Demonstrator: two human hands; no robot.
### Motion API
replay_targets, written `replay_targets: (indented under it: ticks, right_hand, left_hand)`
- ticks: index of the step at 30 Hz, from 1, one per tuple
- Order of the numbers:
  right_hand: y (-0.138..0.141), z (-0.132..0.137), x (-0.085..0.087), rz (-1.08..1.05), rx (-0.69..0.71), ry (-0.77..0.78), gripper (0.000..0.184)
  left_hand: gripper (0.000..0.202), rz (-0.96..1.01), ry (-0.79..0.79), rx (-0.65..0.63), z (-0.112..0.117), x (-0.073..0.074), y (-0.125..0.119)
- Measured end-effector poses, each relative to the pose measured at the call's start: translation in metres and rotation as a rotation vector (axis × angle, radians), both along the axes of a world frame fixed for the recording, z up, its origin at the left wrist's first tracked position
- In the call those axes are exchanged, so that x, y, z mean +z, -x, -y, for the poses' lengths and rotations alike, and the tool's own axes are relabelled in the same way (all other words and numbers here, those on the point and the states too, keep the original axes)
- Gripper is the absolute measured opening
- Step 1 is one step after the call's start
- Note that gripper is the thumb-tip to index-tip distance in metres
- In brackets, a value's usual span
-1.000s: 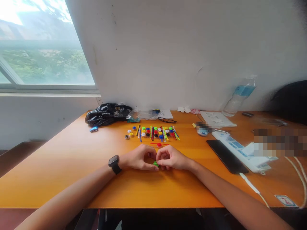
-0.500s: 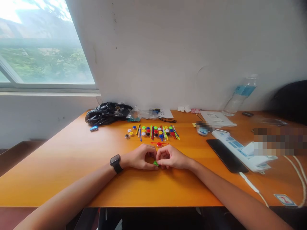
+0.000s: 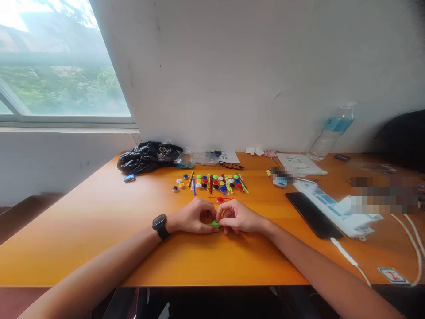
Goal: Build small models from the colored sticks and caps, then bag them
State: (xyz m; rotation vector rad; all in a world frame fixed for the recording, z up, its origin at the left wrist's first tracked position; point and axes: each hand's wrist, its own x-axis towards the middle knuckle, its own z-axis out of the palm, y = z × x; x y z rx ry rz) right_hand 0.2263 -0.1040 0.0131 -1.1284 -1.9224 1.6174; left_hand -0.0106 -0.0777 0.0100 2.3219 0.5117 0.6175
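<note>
Bench (image 3: 172,261), viewed from its near edge. Toward its middle, the right hand (image 3: 241,217) pinches a small green piece (image 3: 215,223) at the fingertips; the left hand (image 3: 195,215) curves in opposite, thumb at the piece, its full grip not discernible. To the right lies a dark phone (image 3: 314,215). Just beyond the hands: a red arrow-shaped piece (image 3: 220,199). Farther: coloured discs (image 3: 198,186) and slender sticks (image 3: 194,187), closely grouped. Near the wall (image 3: 212,88): a black plastic bag (image 3: 148,157), left; a clear bottle (image 3: 338,125), right.
</note>
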Motion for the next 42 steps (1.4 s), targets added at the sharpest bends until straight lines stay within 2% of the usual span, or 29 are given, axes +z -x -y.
replay_targets:
  ticks: [4, 11, 21, 28, 37, 42]
  right_hand:
    - [0.0, -0.001, -0.001, -0.004, -0.028, -0.037, 0.008]
    - [-0.001, -0.006, 0.0, -0.137, -0.066, -0.041, 0.012]
    - [-0.006, -0.01, -0.006, -0.078, 0.027, 0.065, 0.018]
    - [-0.006, -0.011, -0.008, -0.017, -0.025, 0.04, 0.016]
    - [-0.008, -0.01, -0.006, 0.029, -0.025, 0.051, 0.013]
    - [-0.006, -0.011, -0.008, 0.01, -0.067, 0.006, 0.007]
  left_hand:
    - [0.019, 0.022, 0.014, 0.03, 0.001, -0.001, -0.001]
    - [0.019, 0.024, 0.015, 0.038, 0.003, 0.0, -0.002]
    - [0.015, 0.027, -0.035, 0.031, 0.003, 0.001, -0.002]
    - [0.015, 0.034, -0.051, 0.036, 0.004, 0.002, -0.001]
    - [0.014, -0.024, -0.222, 0.003, 0.006, 0.006, -0.002]
    - [0.023, -0.07, -0.341, 0.008, 0.007, 0.011, -0.002]
